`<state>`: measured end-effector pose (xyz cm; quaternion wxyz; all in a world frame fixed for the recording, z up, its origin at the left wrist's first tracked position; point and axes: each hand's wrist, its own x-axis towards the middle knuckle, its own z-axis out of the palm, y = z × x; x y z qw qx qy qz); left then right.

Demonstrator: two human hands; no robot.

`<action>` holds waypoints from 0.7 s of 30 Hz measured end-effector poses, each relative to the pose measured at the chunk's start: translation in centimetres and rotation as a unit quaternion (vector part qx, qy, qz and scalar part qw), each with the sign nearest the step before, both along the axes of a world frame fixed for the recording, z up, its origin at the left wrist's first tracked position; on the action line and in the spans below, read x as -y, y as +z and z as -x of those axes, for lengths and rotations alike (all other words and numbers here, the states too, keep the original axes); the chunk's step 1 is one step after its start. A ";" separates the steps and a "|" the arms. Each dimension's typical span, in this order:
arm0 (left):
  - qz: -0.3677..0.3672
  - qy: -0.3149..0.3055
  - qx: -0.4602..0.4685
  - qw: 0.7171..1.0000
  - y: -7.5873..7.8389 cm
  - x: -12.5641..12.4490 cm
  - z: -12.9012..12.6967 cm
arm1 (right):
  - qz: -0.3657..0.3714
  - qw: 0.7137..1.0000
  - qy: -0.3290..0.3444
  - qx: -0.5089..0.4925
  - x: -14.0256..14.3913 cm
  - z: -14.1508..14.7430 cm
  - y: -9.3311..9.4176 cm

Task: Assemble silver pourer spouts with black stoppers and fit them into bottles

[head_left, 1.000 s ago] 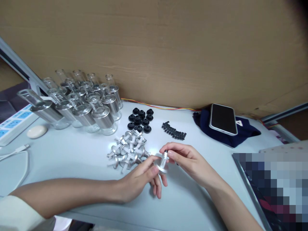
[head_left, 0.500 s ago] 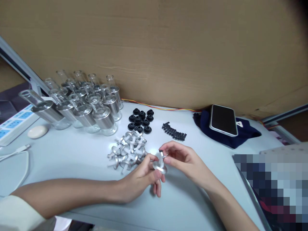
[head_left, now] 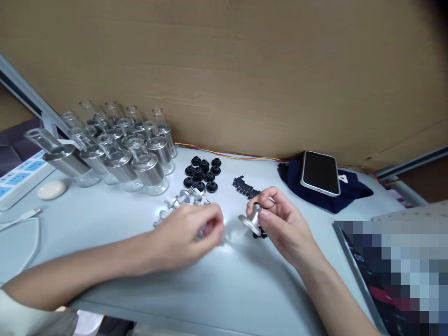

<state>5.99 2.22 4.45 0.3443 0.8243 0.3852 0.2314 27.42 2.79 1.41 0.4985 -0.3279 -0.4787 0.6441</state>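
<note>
A silver metal pour spout with a round flange (head_left: pixel 250 225) is pinched in my right hand (head_left: pixel 285 224), its tube pointing up and its flange tilted. A small black ring shows at the tube's top. My left hand (head_left: pixel 191 233) is over the front right of the pile of silver spouts (head_left: pixel 164 215), with fingers curled together. What the left fingers hold, if anything, is hidden. Just below the right fingers, small black pieces (head_left: pixel 259 234) show on the table. Short black strips (head_left: pixel 243 186) lie in a row behind the right hand.
Several glass bottles with steel sleeves (head_left: pixel 147 170) stand at the left back. Black ribbed stoppers (head_left: pixel 198 174) sit beside them. A phone (head_left: pixel 320 172) rests on dark blue cloth (head_left: pixel 313 200). A power strip (head_left: pixel 21 179), a white oval object (head_left: pixel 52 190) and a white cable (head_left: pixel 33 213) lie left.
My left hand has left the spout and moved left, over the pile. My right hand keeps the spout, which has moved right and tilted. The view has shifted slightly.
</note>
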 end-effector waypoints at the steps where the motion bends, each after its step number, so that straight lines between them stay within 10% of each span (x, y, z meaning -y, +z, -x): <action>1: -0.062 0.035 -0.031 0.997 0.2 -1.0 0.3 | -0.001 1.000 -0.011 0.001 0.0 0.0 0.0; 7: -0.137 0.111 -0.290 0.941 -1.1 -6.5 0.4 | 0.010 0.995 -0.038 0.089 0.0 -0.2 -0.4; 21: -0.148 0.086 -0.267 0.948 -2.7 -7.5 -2.0 | 0.036 0.997 -0.017 0.068 -0.3 -0.3 -0.1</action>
